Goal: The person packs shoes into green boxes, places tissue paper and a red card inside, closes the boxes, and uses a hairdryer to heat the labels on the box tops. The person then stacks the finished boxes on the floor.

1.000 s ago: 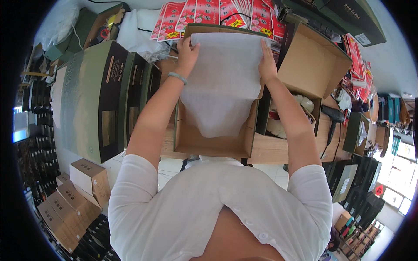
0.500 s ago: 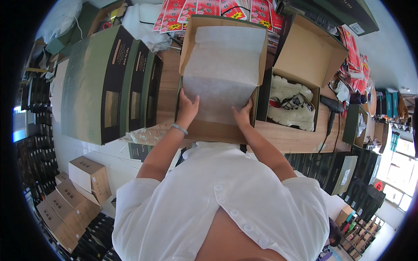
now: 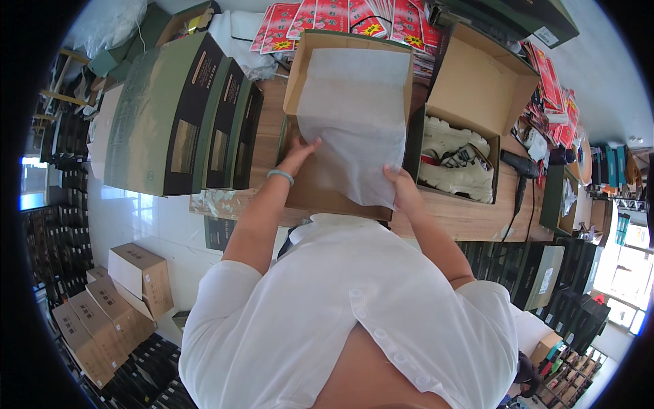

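Note:
A lidded shoe box (image 3: 296, 198), its top flipped back, lies in front of me on the wooden table. White tissue paper (image 3: 354, 112) spreads from the lid down into the box. Inside the left wall, my left hand (image 3: 298, 157) is beside the paper's left edge, thumb and fingers apart. My right hand (image 3: 407, 193) grips the tissue paper by its right edge, and the paper's near corner hangs by the box's right side. Whatever is under the paper is hidden. To the right, another open box (image 3: 485, 78) holds a pair of beige shoes (image 3: 456, 160).
Closed green shoe boxes (image 3: 163, 123) are stacked at the left. Red printed packets (image 3: 334, 17) line the back of the table. A black hair dryer (image 3: 519, 163) with its cord lies at the right. Brown cartons (image 3: 139, 279) stand on the floor at the lower left.
My right hand has moved right and slightly nearer, drawing the tissue paper's edge along. My left hand has shifted a little farther in, and the paper's left edge now leaves the box bottom exposed.

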Demonstrator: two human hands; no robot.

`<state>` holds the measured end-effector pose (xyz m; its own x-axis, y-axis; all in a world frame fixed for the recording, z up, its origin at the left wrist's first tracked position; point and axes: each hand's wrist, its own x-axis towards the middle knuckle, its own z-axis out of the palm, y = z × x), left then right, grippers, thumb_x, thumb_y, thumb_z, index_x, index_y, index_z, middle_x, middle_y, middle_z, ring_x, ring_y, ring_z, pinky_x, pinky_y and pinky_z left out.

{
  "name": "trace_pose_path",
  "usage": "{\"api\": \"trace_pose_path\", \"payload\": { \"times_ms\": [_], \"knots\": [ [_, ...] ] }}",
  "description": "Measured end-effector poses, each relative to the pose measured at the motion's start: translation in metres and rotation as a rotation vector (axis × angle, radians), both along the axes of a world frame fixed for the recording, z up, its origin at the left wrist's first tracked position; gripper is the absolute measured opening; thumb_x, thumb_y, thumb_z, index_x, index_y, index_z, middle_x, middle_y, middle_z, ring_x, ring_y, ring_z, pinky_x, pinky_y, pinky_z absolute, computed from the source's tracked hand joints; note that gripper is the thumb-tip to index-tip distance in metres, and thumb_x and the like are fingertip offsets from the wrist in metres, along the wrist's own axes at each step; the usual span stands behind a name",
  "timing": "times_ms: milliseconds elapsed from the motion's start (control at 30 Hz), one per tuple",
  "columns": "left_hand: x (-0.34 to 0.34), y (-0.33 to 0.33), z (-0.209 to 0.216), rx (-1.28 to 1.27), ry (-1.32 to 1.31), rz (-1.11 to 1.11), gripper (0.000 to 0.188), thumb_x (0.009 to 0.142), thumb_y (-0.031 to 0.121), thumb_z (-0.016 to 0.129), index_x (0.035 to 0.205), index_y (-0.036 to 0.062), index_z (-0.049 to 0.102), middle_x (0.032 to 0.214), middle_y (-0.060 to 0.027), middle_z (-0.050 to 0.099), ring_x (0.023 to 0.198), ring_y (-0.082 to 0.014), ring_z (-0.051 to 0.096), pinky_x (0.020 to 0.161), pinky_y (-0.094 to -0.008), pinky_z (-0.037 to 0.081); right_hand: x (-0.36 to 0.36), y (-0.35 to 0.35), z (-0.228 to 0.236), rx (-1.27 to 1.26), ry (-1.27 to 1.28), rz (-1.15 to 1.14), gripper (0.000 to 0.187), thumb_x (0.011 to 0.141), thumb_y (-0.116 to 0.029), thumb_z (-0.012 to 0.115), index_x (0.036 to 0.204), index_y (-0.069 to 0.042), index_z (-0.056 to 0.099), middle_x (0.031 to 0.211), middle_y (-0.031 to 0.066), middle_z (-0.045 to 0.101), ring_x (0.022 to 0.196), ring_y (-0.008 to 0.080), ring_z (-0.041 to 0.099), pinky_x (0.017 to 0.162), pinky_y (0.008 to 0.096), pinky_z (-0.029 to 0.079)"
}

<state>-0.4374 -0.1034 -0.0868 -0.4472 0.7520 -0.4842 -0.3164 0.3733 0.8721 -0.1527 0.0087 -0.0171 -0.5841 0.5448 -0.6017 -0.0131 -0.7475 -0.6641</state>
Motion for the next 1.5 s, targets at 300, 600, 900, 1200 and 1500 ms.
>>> {"api": "trace_pose_path", "payload": {
  "times_ms": [300, 600, 900, 1200, 1500],
  "knots": [
    [0.026, -0.043, 0.027, 0.043, -0.219, 0.029, 0.038, 0.088, 0.033, 0.069, 0.112, 0.0045, 0.062, 0.109, -0.0036, 0.063, 0.108, -0.0167, 0.053, 0.096, -0.0301, 0.037, -0.002, 0.011, -0.011, 0.257, -0.347, 0.125, 0.037, 0.094, -0.016, 0.060, 0.126, 0.002, 0.052, 0.112, 0.0162, 0.064, 0.102, 0.0271, 0.064, 0.088, 0.0385, 0.050],
    [0.030, -0.047, 0.050, -0.447, 1.144, -0.246, 0.014, 0.098, 0.016, 0.047, 0.106, 0.0064, 0.054, 0.081, -0.0161, 0.066, 0.079, -0.0316, 0.068, 0.065, -0.0416, 0.053, -0.021, -0.012, 0.005, 1.143, -0.938, 0.578, 0.091, 0.089, -0.003, 0.055, 0.154, -0.017, -0.006, 0.098, 0.0264, 0.063, 0.082, 0.0357, 0.069, 0.071, 0.0439, 0.054],
    [0.024, -0.047, -0.064, -0.739, 1.340, -0.654, 0.031, 0.092, 0.013, 0.052, 0.119, -0.0015, 0.049, 0.096, -0.0189, 0.068, 0.081, -0.0294, 0.070, 0.061, -0.0405, 0.058, -0.045, -0.022, -0.087, 1.272, -1.276, 1.124, 0.095, 0.086, -0.001, 0.055, 0.155, -0.017, -0.007, 0.091, 0.0224, 0.065, 0.067, 0.0330, 0.070, 0.054, 0.0454, 0.057],
    [0.040, -0.043, -0.044, -0.987, 1.240, -0.798, 0.069, 0.089, 0.023, 0.062, 0.147, 0.0045, 0.028, 0.131, -0.0187, 0.050, 0.095, -0.0321, 0.067, 0.075, -0.0422, 0.056, -0.048, -0.033, -0.084, 1.237, -1.403, 1.246, 0.100, 0.084, -0.009, 0.062, 0.156, -0.020, -0.006, 0.122, 0.0253, 0.053, 0.094, 0.0331, 0.065, 0.068, 0.0440, 0.056],
    [0.044, -0.071, -0.041, -0.432, 1.539, -1.111, 0.129, 0.059, 0.054, 0.084, 0.156, 0.0209, 0.004, 0.160, -0.0150, 0.006, 0.147, -0.0334, 0.009, 0.116, -0.0511, 0.019, -0.042, -0.042, -0.063, 1.369, -1.162, 1.460, 0.122, 0.070, -0.044, 0.080, 0.156, -0.026, -0.004, 0.161, 0.0159, 0.001, 0.146, 0.0376, 0.015, 0.113, 0.0608, 0.020]
  ]
}}
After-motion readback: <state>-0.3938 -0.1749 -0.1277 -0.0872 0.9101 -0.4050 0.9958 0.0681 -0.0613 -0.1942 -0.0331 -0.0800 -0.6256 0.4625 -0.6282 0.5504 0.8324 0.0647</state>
